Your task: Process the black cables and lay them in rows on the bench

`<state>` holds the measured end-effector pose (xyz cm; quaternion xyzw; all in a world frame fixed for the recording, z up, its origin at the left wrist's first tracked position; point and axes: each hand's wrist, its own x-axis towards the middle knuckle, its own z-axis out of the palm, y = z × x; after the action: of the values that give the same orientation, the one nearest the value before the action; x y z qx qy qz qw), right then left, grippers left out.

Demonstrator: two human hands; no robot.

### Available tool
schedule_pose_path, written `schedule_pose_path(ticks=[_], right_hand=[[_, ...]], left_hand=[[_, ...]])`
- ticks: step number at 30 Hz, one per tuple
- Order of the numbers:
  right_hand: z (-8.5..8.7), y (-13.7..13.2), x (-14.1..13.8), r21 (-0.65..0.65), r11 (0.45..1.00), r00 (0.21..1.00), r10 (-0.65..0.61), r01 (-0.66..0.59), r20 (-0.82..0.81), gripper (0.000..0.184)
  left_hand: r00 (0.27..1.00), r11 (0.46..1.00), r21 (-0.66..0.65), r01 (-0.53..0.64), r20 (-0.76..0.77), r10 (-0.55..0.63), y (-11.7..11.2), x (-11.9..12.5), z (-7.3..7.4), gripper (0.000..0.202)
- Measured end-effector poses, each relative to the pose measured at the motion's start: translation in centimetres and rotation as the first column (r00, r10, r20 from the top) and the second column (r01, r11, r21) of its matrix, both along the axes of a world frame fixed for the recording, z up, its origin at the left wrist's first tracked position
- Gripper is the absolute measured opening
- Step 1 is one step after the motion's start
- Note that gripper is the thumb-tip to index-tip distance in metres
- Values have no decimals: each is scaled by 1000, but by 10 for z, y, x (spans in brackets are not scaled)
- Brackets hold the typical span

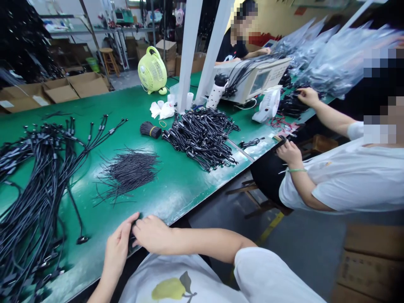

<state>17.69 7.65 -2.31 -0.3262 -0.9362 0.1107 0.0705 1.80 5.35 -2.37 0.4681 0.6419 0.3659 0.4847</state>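
Observation:
My left hand [118, 248] and my right hand [153, 233] meet at the front edge of the green workbench [176, 193], with a small dark cable piece [133, 240] pinched between them and mostly hidden by my fingers. Left of my hands lies a large bundle of black cables [38, 185] with moulded connectors. Farther up the bench is a loose pile of thin short black wires [128, 172]. Beyond it are a tangled heap of black cables [202, 139] and a small wire bunch [150, 130] tied with a yellow band.
A co-worker's hands [290, 151] work at the bench's right edge, and another person sits beyond. A white bench instrument [252, 80], a lime-green fan [152, 70], a white fan [269, 104] and clear bags of cables [344, 59] stand along the bench. Cardboard boxes [370, 265] sit on the floor.

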Motion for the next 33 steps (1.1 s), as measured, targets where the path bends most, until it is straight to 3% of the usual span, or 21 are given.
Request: schedule_pose_path(ticks=[2,5,8,12,16,18,21,23,24,26,28,30,31,33], right_hand=[[-1,-2,-5,52,999,1000,6,-5,-13,36],[1,-6,-9,156,988,997,23,-11,-73,35],[1,-9,-12,224,975,995,11,11,-98,31],[-2,-9,-17,201,978,994,74,-55,-86,26],[-9,-8,-22,120,993,997,18,-8,-81,29],[-15,-8,-21,66,998,998,21,-17,-67,25],[-17,-3,-7,7,999,998,44,-44,-47,21],[-8,12,19,8,998,997,-61,62,-48,28],[1,24,37,27,984,983,-174,176,-52,33],[24,58,84,104,881,887,-454,461,-85,38],[52,103,136,224,693,728,-662,685,-178,38],[76,150,184,333,491,583,-758,805,-292,44],[84,172,203,362,436,553,-759,824,-344,47],[92,208,228,336,421,533,-741,842,-408,51]], left_hand=[[996,997,74,32,-80,-26,1,-3,4,59],[955,952,221,210,-256,-151,3,-9,9,57],[905,920,251,300,-379,-192,1,-7,10,52],[891,936,239,257,-434,-134,0,3,7,50],[824,890,293,349,-548,-143,3,10,4,48],[808,881,281,380,-565,-168,3,14,2,48],[850,880,294,374,-488,-198,-4,22,5,52],[896,874,327,359,-384,-224,-12,21,11,56],[913,878,335,341,-339,-226,-16,17,15,57],[933,908,308,283,-308,-186,-21,3,20,53],[940,955,228,189,-322,-110,-22,-14,21,47],[941,983,135,123,-332,-72,-21,-27,18,44],[941,988,106,112,-331,-71,-21,-30,17,43],[932,985,90,148,-345,-108,-25,-30,18,39]])
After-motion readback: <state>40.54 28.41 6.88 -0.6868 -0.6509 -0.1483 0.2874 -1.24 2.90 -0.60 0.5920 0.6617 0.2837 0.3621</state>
